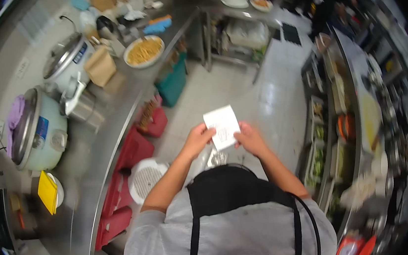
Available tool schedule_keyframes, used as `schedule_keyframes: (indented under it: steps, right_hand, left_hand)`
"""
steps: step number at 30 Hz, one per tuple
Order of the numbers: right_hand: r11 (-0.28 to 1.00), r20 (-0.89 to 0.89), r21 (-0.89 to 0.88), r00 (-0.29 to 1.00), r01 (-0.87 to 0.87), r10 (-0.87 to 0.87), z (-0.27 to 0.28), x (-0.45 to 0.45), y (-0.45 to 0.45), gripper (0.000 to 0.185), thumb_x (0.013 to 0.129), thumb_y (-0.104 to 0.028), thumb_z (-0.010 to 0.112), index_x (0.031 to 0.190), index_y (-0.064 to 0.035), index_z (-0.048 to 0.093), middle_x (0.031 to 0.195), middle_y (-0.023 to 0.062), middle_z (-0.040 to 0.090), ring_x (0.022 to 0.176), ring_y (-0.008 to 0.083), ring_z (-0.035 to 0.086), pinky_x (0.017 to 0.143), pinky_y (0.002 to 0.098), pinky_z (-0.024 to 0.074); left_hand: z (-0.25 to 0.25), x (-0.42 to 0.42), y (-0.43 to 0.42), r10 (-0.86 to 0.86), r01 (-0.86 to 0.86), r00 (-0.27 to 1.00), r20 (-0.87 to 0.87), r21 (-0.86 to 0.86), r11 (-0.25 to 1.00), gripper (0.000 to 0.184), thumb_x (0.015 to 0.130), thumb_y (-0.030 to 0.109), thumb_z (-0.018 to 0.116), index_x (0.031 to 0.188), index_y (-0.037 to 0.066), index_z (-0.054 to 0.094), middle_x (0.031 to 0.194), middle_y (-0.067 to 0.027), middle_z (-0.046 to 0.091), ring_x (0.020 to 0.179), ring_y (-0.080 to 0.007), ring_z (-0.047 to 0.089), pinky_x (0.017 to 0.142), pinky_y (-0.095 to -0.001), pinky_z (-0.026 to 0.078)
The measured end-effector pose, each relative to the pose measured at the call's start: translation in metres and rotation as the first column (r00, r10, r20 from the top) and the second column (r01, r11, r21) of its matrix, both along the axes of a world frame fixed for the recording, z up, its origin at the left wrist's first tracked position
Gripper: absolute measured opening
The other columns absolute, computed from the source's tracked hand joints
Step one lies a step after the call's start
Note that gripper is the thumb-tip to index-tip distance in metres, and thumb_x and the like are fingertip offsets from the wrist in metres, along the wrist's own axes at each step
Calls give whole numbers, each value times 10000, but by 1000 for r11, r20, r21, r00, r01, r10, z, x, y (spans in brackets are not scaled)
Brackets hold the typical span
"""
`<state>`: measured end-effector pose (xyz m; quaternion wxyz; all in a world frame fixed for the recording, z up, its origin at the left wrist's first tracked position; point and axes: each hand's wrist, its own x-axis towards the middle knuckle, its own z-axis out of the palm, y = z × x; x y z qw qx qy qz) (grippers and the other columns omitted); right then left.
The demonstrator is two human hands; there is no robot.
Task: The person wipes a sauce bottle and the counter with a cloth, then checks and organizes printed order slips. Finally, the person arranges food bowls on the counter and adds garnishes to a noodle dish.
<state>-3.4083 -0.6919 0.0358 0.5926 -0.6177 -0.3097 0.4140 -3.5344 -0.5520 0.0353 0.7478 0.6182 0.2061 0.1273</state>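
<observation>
White paper (pixel 221 121) was pinched between the left hand (pixel 200 139) and the right hand (pixel 249 138)

From where I stood, the paper looked small, flat and four-sided, tipped slightly askew, its upper edge rising toward the right hand. Its face was plain white with faint grey marks across the middle, and lower down, between the two thumbs, was a darker patch like a small sketch or print. The marks were too small to read. The left hand was clamped on the paper's left edge, thumb over the face; the right hand gripped the lower right edge the same way. Both were over the pale floor (pixel 229 87).

Below the left hand, off to its left, was a round white ridged object (pixel 147 177), with a red bin (pixel 134 147) beside it. Farther left of that hand ran a steel tabletop (pixel 81 210). Beyond the hand, up and to the left, that tabletop carried a white dish (pixel 130 64) of yellowish food (pixel 145 50).
</observation>
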Motion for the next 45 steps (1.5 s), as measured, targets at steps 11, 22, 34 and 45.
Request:
schedule_keyframes:
  steps: [11, 22, 34, 45]
  right_hand:
    - [912, 2, 3, 912, -410, 410, 2, 130, 211, 161, 777, -29, 431, 925, 30, 458, 772, 70, 548, 584, 96, 498, 536, 221, 432]
    - [932, 54, 131, 942, -337, 333, 19, 307, 394, 180, 791, -45, 457, 961, 15, 465, 855, 63, 565, 706, 102, 529, 573, 225, 444]
    - [879, 8, 327, 931, -348, 365, 4, 498, 584, 191, 815, -57, 438, 973, 36, 489, 877, 53, 565, 777, 80, 510, 706, 220, 409]
    - [868, -108, 308, 892, -390, 439, 41, 612, 714, 181, 811, -47, 432, 960, 29, 500, 898, 62, 561, 804, 101, 515, 732, 232, 404]
  left_hand:
    - [2, 100, 173, 412, -413, 910, -43, -17, 911, 184, 782, 127, 502, 929, 24, 545, 785, -12, 562, 623, -52, 465, 519, -186, 353]
    - [40, 277, 367, 127, -133, 991, 42, 209, 969, 227, 798, 84, 482, 998, -21, 507, 917, -56, 566, 816, -87, 523, 718, -237, 425]
    - [45, 458, 544, 250, -211, 968, -36, 427, 879, 191, 808, 202, 488, 790, 23, 555, 647, 9, 531, 586, -42, 456, 520, -200, 378]
    - [304, 491, 807, 759, -869, 475, 445, 374, 324, 305, 755, 350, 540, 791, 51, 496, 640, -6, 495, 535, -82, 462, 444, -217, 354]
